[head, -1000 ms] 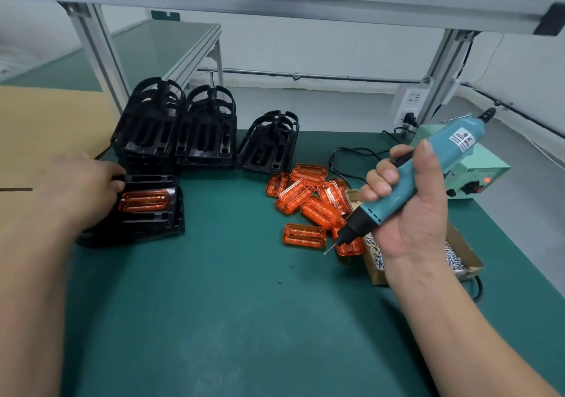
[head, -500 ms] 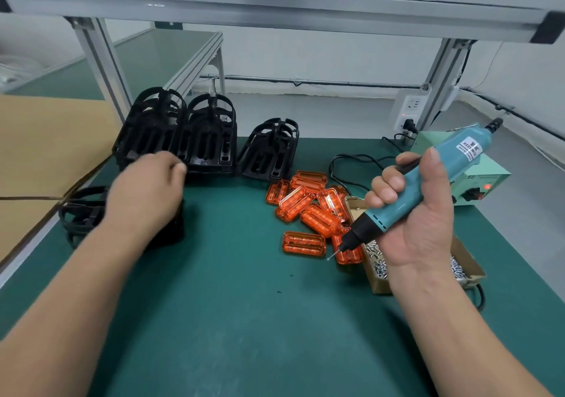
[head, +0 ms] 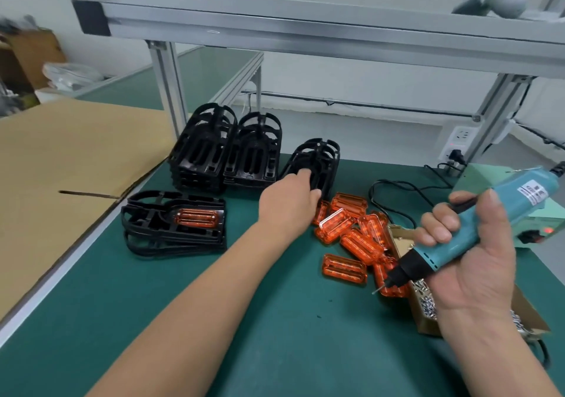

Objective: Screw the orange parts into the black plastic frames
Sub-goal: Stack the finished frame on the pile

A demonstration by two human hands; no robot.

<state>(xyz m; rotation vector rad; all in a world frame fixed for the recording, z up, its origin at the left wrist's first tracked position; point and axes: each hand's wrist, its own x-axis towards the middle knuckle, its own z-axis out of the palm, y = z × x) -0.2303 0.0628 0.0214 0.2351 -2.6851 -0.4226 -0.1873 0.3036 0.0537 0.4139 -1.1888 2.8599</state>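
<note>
My left hand reaches across the green mat and touches the front of a short stack of black frames; its fingers curl onto the top frame, though a firm grip is unclear. My right hand grips a teal electric screwdriver above the right side, bit pointing down-left. Several loose orange parts lie between my hands. At left a flat pile of black frames carries one orange part fitted on top. Two taller frame stacks stand behind.
A cardboard box of screws sits under my right hand. A pale green power unit with a cable is at far right. Brown cardboard covers the left bench. An aluminium shelf frame spans overhead.
My left hand left the frame with the orange part on the left pile and moved right to the short stack of black frames. The camera view shifted left. My right hand kept holding the screwdriver.
</note>
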